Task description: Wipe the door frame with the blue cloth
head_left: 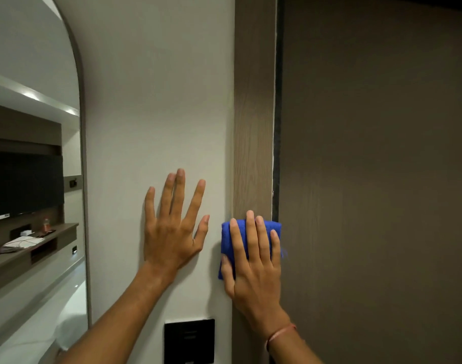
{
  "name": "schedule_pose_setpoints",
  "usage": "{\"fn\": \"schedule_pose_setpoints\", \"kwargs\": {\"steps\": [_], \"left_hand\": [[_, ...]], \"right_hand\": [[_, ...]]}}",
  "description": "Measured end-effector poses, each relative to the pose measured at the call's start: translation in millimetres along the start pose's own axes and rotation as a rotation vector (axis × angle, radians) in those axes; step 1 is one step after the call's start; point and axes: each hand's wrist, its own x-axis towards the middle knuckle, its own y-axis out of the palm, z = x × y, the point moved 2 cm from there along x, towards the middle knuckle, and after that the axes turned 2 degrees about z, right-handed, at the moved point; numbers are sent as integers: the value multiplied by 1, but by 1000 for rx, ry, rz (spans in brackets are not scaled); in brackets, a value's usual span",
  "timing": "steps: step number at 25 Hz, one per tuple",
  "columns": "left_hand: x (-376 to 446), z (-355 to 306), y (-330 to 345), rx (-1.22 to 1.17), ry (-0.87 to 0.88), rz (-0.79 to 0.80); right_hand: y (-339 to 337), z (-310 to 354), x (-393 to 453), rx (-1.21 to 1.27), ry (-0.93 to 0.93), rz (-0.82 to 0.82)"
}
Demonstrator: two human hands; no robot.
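Cloth [226,248], blue and folded into a pad, is lying flat against the wooden door frame [253,143], its left part spilling onto the white wall [156,101] and its right edge reaching the dark gap beside the door [377,179]. The right hand [253,261] is pressing it there with fingers spread flat over it, not clenched, a thin band showing at the wrist. The left hand [172,232] is resting empty and wide open on the wall just beside, apparently bracing the body. To do this stroke well, the person is likely needing even palm pressure and long runs along the grain, keeping the pad centred on the strip so both edges are getting covered. A black switch panel [189,341] is sitting low on the wall, near the strip's lower stretch, and is worth steering clear of. A mirror [32,166] is standing well to the left.
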Motion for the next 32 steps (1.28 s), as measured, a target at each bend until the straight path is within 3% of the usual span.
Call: {"fn": "schedule_pose_setpoints", "kwargs": {"steps": [3, 7, 9, 14, 17, 21, 23, 27, 32], "left_hand": [[0, 1, 1, -16, -8, -5], [0, 1, 3, -12, -9, -10], [0, 1, 3, -3, -16, -4], [0, 0, 2, -24, -20, -6], [-1, -1, 5, -22, -20, -13], [-1, 0, 5, -8, -10, -30], [0, 1, 6, -10, -6, -35], [-1, 1, 5, -9, -8, -11], [5, -10, -15, -61, -60, 73]], "right_hand": [[-25, -5, 77, 40, -68, -45], [-44, -16, 189, 39, 76, -208], [-31, -12, 158, 57, 90, -223], [-11, -2, -4, 7, -11, 14], [-25, -11, 72, 11, -109, -32], [-42, -20, 173, 33, 57, -180], [-33, -13, 132, 40, 75, -145], [-26, 4, -3, 88, 70, 107], [-52, -18, 5, 109, -71, 150]]}}
